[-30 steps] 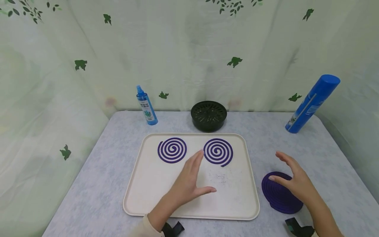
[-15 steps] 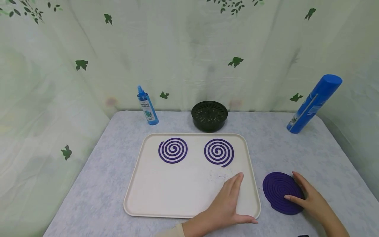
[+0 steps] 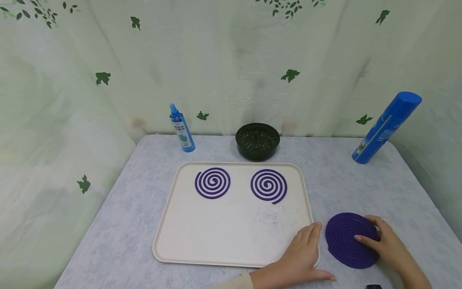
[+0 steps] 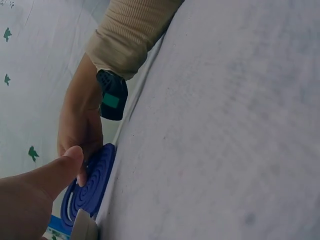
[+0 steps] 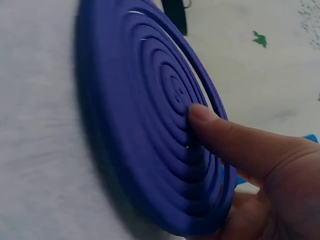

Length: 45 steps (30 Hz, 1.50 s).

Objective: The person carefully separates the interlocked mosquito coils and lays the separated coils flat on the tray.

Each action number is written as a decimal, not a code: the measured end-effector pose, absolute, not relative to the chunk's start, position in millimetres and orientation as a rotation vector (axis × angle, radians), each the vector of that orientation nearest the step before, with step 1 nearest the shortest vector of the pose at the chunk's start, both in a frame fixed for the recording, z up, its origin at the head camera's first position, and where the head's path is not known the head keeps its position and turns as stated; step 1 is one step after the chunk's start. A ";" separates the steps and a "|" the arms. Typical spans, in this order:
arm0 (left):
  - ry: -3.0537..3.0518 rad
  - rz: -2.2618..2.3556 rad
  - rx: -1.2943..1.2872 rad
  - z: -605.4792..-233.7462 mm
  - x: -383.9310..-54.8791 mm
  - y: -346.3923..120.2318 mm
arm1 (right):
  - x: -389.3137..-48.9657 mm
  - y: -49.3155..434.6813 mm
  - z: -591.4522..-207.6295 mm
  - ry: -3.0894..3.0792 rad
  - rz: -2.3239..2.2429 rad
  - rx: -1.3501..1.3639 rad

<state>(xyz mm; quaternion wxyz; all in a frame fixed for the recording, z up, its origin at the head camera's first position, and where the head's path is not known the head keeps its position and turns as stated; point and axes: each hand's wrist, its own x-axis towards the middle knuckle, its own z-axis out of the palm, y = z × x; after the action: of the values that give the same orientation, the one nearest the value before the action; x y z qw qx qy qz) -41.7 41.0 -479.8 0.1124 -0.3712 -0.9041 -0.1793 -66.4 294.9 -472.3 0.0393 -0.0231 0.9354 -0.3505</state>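
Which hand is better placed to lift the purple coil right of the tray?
Right, most likely. The right hand pinches the coil, thumb on its face, fingers around the rim. The left hand holds nothing, at the near right corner of the tray, apart from the coil.

The bare left hand [image 3: 297, 253] covers some of the flat white tray [image 3: 205, 237] at its 4 o'clock. Words on the blue plastic spray bottle [image 3: 183, 131], at the tray's 11 o'clock, are too tiny to read. In the right wrist view, the round purple coil stack [image 5: 150, 125] is cut off at 11 o'clock and blurry at 8.
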 end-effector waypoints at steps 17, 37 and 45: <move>-2.594 -1.173 -0.959 -456.6 -50.1 38.7 | -72.8 289.8 -478.0 2.018 -2.378 -0.191; -1.927 -2.839 -0.775 -406.8 -109.2 -52.0 | -99.8 162.1 -406.1 1.931 -2.534 -0.261; -1.972 -2.578 -0.636 -402.0 -109.9 -64.3 | -121.1 127.2 -419.0 2.717 -2.188 -0.431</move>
<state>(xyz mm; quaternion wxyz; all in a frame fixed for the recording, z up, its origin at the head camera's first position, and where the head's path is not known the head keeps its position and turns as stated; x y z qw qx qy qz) -109.9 -64.3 -402.0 -0.0827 -0.1918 -0.5942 -0.7768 -121.1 127.2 -419.0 -0.1857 -0.1205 0.7595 -0.6117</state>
